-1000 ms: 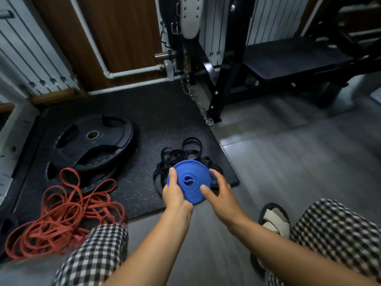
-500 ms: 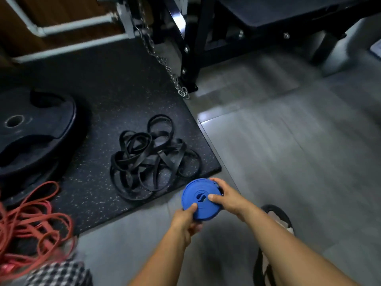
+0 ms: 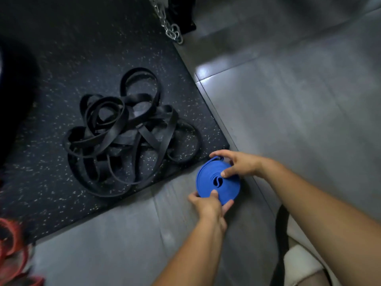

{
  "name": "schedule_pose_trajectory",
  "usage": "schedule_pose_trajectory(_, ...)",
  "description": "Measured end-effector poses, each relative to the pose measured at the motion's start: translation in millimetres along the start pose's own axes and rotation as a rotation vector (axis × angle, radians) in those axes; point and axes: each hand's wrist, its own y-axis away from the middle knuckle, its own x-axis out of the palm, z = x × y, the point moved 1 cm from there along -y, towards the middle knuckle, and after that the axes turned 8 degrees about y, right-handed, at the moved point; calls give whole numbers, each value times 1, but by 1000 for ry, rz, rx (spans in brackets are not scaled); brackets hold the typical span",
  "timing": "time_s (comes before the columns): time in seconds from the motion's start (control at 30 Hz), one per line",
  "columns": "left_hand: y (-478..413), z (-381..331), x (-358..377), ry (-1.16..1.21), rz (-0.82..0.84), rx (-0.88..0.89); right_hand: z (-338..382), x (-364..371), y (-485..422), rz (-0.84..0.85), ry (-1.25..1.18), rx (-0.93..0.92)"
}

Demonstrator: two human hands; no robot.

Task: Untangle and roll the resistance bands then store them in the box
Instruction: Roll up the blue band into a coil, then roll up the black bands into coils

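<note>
At the mat's near corner, over grey tile floor [image 3: 288, 104]: we log the blue band roll [image 3: 206, 182], wound into a flat disc w/ a small S-shaped gap at centre, face tilted up toward us. Both grips are on it.

Left grip [image 3: 208, 205]: closed around the roll's near edge, thumb on top of the face, fingers curled underneath, tips showing past the rim.

Right grip [image 3: 240, 164]: closed on the far side, thumb pressed to the face just beside the centre gap, forefinger hooked over the far rim where the outer wrap lifts a bit.

We can't tell whether the roll's underside touches the floor.

The black bands [image 3: 127, 133] lie in a loose tangle on the speckled rubber mat [image 3: 61, 58], near the roll but apart from it, to its left and farther off. Red bands [image 3: 12, 244] are at the lower-left edge, partly cut off and blurred.

A steel chain [image 3: 171, 32] hangs at top centre beside a black post foot [image 3: 181, 15]. At the lower right we note a sandal [image 3: 299, 263], white strap, under the right forearm. There's a dark shape at the left edge; we can't ID it.
</note>
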Motion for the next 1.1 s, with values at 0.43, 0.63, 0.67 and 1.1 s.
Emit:
schedule_pose_trajectory(0.43, -15, -9, 14, -153, -80, 79, -7, 1, -6, -404, 405, 67)
schedule_pose_trajectory(0.63, -19, -29, -8, -785, 101, 187, -8, 6, -3, -464, 320, 170)
schedule_pose_trajectory(0.67, -18, -35, -16, -938, 125, 203, -3, 5, -2, -449, 336, 192)
schedule_pose_trajectory(1.1, -12, -131, -106, -835, 108, 643, 131, 90, -24, -604, 736, -169)
